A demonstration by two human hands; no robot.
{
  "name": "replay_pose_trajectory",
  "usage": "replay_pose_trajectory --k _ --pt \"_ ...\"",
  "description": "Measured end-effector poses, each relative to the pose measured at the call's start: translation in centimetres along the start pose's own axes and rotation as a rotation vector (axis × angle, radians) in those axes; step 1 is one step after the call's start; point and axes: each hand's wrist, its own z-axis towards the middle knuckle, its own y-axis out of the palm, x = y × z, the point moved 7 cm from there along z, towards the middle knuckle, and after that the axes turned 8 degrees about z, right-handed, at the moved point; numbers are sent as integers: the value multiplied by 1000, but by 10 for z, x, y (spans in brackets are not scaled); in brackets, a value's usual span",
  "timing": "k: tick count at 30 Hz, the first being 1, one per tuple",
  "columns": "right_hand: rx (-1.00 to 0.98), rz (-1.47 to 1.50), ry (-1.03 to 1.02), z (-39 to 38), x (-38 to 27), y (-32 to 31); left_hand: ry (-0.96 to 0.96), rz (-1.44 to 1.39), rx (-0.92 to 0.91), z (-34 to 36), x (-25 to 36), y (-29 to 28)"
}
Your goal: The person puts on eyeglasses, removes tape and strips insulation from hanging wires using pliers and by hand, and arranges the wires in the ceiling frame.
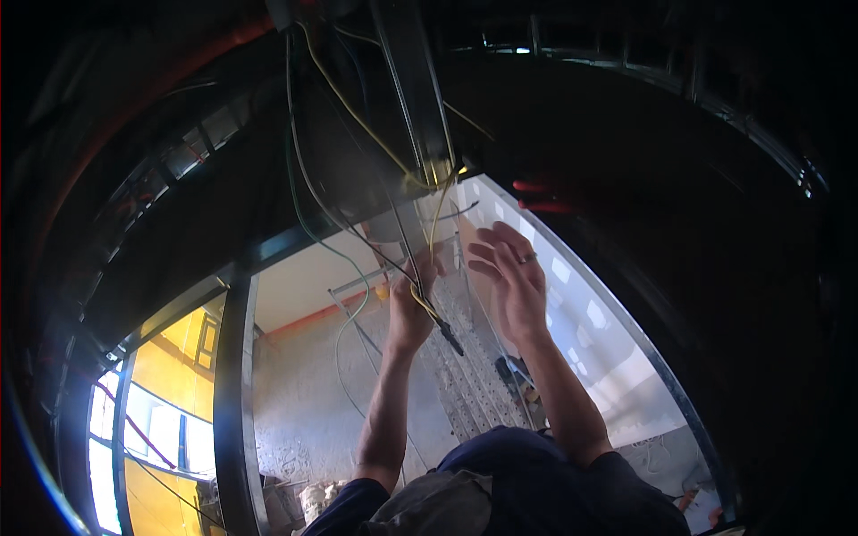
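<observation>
My left hand (412,308) is raised and closed around several thin electrical wires. A yellow wire (435,228) and a dark wire (366,239) run down into it from overhead. Below the fingers, the bundle's end is wrapped in black tape (450,338) and points down to the right. My right hand (517,277) is held up beside it, fingers stretched and slightly apart, with a ring on one finger and nothing visible in it. A green wire (361,284) hangs loose left of my left hand.
A metal channel (416,89) comes down from above, close over my hands. Dark metal framing surrounds the opening, with an upright post (237,402) at left. White patched board (590,317) stands at right; a yellow wall (179,366) and bright window (165,424) show at left.
</observation>
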Motion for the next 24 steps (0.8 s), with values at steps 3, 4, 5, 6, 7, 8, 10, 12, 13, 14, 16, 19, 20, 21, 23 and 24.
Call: replay_pose_trajectory --k 3,4,5,6,7,8,10,12,13,14,16,19,20,21,23,24 --pt "-83 473 24 -2 -31 35 45 -96 37 -2 1 0" --pt "-91 695 102 0 -29 36 10 -91 28 -2 0 2" --pt "-61 864 157 0 -29 37 -20 -88 20 -1 0 5" --pt "-91 914 156 -3 -33 40 -26 -114 14 -1 1 6" --pt "-122 964 158 -6 -37 45 7 -29 21 -3 -10 4" --pt "-137 1060 184 -10 -42 53 7 6 12 -6 -8 2" --pt "-157 1156 232 -14 -47 67 15 48 15 -8 -6 -5" --pt "-102 1141 223 -14 -45 71 51 69 3 -7 -4 -9" --pt "-112 1141 228 -14 -41 73 57 72 11 -6 -3 -10" --pt "-152 1065 135 -12 -41 73 34 72 10 -6 -3 -10" --pt "-127 912 19 -13 -41 74 10 67 13 -7 -13 -8" --pt "-42 757 -51 -15 -40 64 -3 103 -11 0 7 -8" --pt "-46 759 -44 -15 -40 66 -4 107 -5 2 7 -10" --pt "-45 762 -57 -17 -42 69 29 125 -10 3 8 -11" --pt "-35 761 -72 -24 -45 73 57 138 -21 6 16 -12" --pt "-15 601 -153 -27 -49 73 6 138 -28 9 20 -13"
